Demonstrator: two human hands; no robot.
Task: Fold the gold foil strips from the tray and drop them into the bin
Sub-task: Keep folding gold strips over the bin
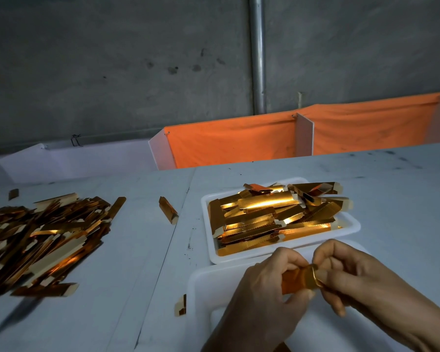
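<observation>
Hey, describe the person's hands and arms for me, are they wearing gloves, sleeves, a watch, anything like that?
Both hands are bare: no gloves on the left hand or the right hand. No rings show on the visible fingers, and no watch or bracelet shows at either wrist. The forearms are uncovered as far as the frame reaches, with no sleeve edge in view. Fingernails look short and unpainted.

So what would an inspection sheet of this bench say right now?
Surface: pale table, dark specks.
Job's things: white tray heaped with gold strips; one strip in both hands; second white tray under the hands.
Clutter: big pile at left; stray pieces on the table.
Grippers: left hand and right hand pinch the strip.
Cables: nothing seen.
Surroundings: grey wall, pipe, orange cloth.
</observation>
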